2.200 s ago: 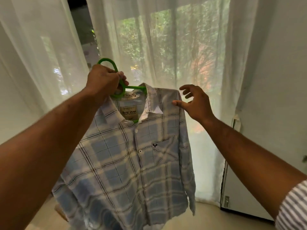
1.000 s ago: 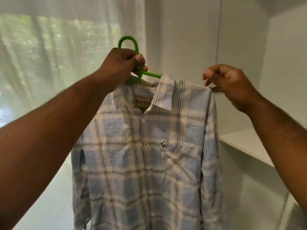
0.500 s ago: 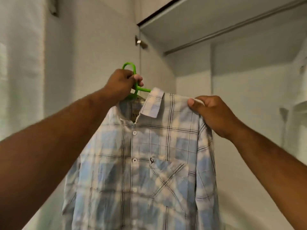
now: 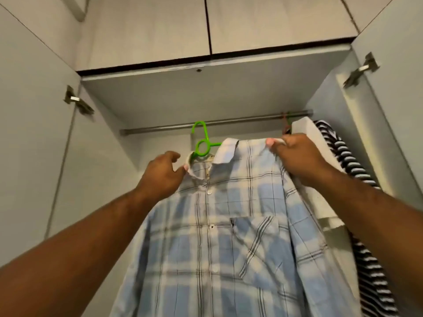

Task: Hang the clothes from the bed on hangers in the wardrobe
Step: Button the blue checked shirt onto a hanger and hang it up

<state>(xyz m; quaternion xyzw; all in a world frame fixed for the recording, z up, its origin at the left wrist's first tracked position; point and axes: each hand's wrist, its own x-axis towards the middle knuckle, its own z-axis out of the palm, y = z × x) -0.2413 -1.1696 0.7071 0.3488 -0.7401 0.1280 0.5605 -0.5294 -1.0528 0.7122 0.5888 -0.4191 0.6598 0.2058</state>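
Note:
A blue and white plaid shirt [image 4: 229, 236] hangs on a green hanger [image 4: 202, 145] inside the open wardrobe. The hanger's hook sits over the metal rail [image 4: 160, 129]. My left hand [image 4: 161, 177] is off the hanger, just left of the collar; its thumb touches the collar edge and the fingers are loose. My right hand [image 4: 299, 161] pinches the shirt's shoulder seam at the right, close to the clothes hanging beside it.
To the right on the rail hang a white garment [image 4: 304, 131] and a black and white striped one [image 4: 343, 161], on a reddish hanger hook [image 4: 285, 120]. Wardrobe doors stand open at both sides, with hinges [image 4: 76, 101]. Shut upper cabinets [image 4: 206, 26] sit above.
I turned from the window to the wardrobe and lifted the shirt to the rail. The hanger hook now sits on the rail, and my left hand has let go of it.

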